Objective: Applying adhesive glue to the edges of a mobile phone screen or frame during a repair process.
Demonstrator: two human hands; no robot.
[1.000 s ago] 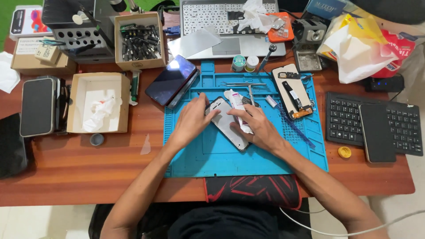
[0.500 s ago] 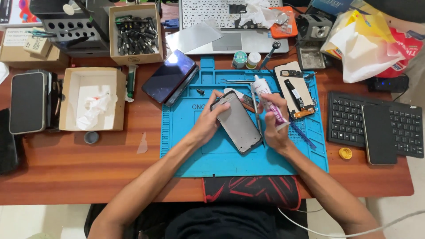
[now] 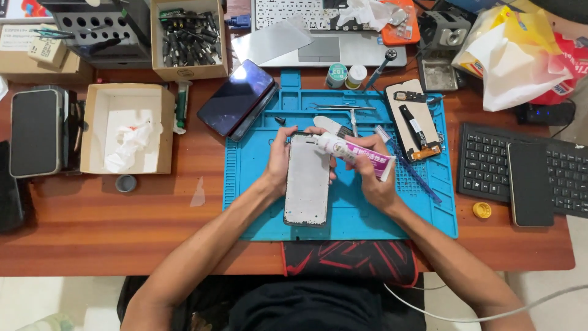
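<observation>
Head view, looking straight down: left hand (image 3: pixel 278 160) wrapped around the upper left edge of a phone frame (image 3: pixel 307 180), holding it on the blue repair mat (image 3: pixel 257 202), grey inner side up. Right hand (image 3: pixel 372 178) closed around a white and pink glue tube (image 3: pixel 355 155), nozzle end pointing at the frame's top right corner, right about touching it. No bead of glue visible along the frame edges, though too fine to tell for sure, so probably just at the start of gluing, with the whole perimeter left to go. Bare screen panel with its flex cable (image 3: pixel 416 119) lying face down at the right of the mat, well apart from the frame, so not fitted yet. Tweezers (image 3: pixel 340 107) resting near the mat's top edge, untouched. Dark phone (image 3: pixel 237 98) half on the mat's upper left corner. Off the mat on the wooden worktop (image 3: pixel 92 227): open cardboard box with crumpled tissue (image 3: pixel 127 130) to the left, black keyboard (image 3: pixel 520 165) with another phone on it to the right, laptop (image 3: pixel 324 37) at the back.
</observation>
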